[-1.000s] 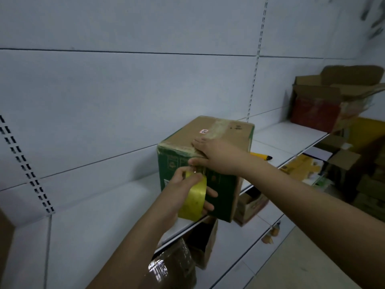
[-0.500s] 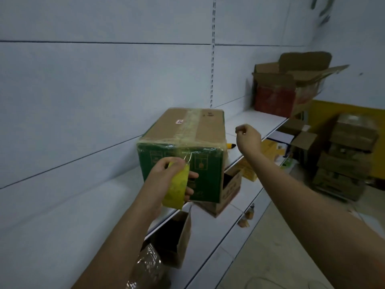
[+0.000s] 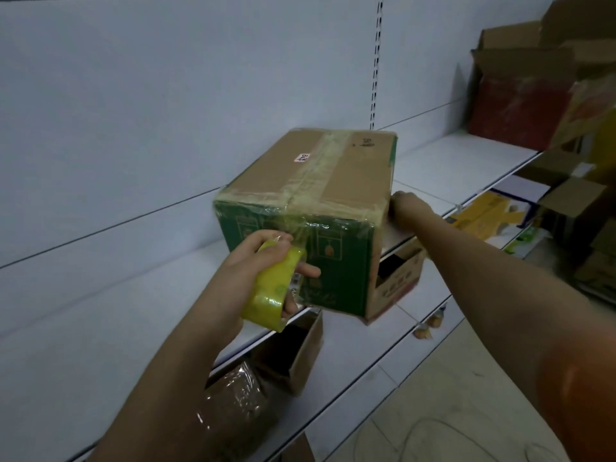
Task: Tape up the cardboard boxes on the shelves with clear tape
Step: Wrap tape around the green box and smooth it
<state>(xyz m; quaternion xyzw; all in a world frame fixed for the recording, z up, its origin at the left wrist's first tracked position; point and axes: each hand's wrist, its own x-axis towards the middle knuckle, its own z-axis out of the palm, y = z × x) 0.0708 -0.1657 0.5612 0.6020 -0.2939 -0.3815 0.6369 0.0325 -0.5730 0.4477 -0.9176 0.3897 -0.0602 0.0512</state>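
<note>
The cardboard box (image 3: 310, 208) sits at the shelf (image 3: 443, 158) front edge. Left hand (image 3: 256, 271) grips the tape roll (image 3: 275, 288); right hand (image 3: 408, 206) clasps the box's right corner. Brace that corner firmly while pulling tape taut across the front face.

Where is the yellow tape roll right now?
The tape roll is in the left hand, low in the middle of the head view, just in front of the green box.
</note>
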